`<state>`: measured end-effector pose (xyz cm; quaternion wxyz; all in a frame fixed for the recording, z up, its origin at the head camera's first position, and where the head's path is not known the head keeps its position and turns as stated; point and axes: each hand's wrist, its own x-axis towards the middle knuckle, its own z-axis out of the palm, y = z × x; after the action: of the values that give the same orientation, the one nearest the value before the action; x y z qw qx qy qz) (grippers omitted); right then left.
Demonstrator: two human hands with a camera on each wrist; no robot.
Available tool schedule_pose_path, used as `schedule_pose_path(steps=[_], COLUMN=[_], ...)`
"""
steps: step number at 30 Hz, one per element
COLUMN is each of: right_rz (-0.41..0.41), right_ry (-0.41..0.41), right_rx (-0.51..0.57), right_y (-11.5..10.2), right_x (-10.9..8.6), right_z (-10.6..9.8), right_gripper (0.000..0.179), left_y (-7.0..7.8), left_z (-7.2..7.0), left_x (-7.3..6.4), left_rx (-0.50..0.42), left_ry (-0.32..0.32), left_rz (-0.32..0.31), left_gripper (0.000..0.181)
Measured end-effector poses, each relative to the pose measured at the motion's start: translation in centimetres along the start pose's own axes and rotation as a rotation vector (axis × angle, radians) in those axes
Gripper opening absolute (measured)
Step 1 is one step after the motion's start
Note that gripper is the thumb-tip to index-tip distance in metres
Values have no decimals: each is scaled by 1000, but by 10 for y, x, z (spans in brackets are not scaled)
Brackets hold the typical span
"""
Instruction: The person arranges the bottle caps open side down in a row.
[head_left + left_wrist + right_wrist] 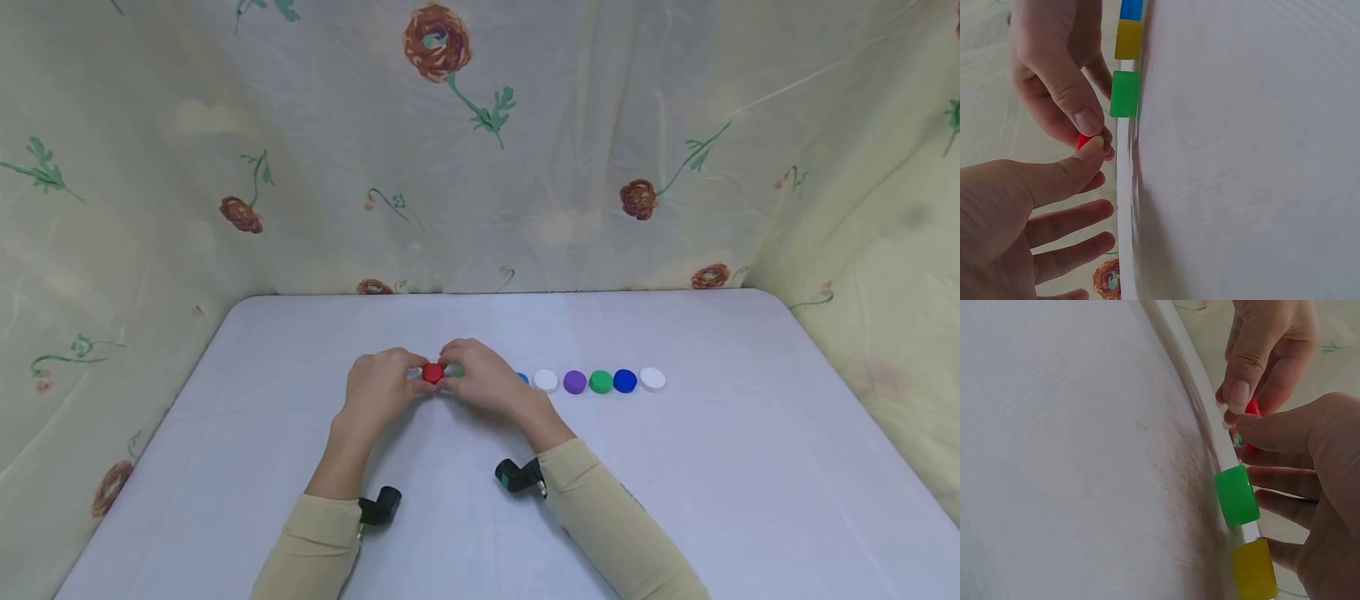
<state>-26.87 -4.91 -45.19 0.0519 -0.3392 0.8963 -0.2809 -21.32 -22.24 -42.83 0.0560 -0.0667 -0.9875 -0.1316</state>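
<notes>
A small red disc [432, 372], like a thick cap, is held between both hands above the white table. My left hand [381, 385] pinches its left side with thumb and fingertips; the other fingers spread apart in the left wrist view. From the right, my right hand [483, 375] pinches the same disc, and the two thumbs nearly meet in both wrist views. Closest to the hands stands a green disc [1237, 495], with a yellow disc [1254, 570] beside it. In the head view my right hand hides the yellow disc and partly covers the green one.
Rightward the row goes on with a light blue disc [522, 377], a white disc [545, 381], a purple disc [574, 382], another green disc [601, 382], a dark blue disc [625, 381] and a white end disc [652, 379]. Flowered cloth [525, 192] surrounds the white table [450, 517].
</notes>
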Motion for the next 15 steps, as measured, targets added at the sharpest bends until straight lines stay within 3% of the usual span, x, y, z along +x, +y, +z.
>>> schedule_pose_path(steps=[15], right_rz=[22], right_ry=[2], right_rx=[-22], right_y=[-2], right_x=[-3], right_z=[5], right_gripper=[18], left_y=[0], left_z=[7], left_x=[1], left_rx=[-29], left_ry=[-69], left_rz=[-34], left_gripper=[32])
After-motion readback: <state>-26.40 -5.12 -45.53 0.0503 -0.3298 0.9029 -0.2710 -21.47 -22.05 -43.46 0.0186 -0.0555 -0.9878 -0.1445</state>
